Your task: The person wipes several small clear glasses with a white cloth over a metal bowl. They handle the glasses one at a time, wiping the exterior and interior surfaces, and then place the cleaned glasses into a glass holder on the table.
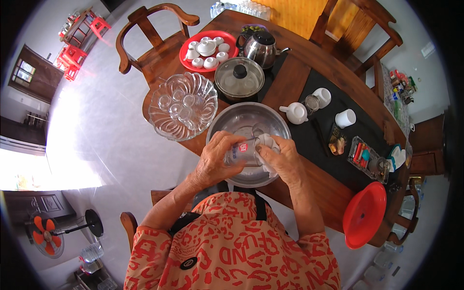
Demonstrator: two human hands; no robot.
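My left hand (218, 157) is closed round a clear drinking glass (239, 152) with a small red mark, lying on its side in the air. A white cloth (267, 151) is bunched in my right hand (285, 159) and pressed against the glass's right end; whether it reaches inside I cannot tell. Both hands are above a wide stainless steel basin (226, 116) near the table's front edge. Part of another clear glass (258, 129) shows in the basin, beyond my hands. The rest of the basin's inside is partly hidden by my hands.
Left of the basin, a scalloped glass bowl (159, 118) holds several glasses. Behind stand a lidded pot (232, 79), a kettle (260, 54) and a red tray (186, 43) of white teaware. To the right are a white teapot (296, 113), a white cup (345, 118) and a red basin (357, 224).
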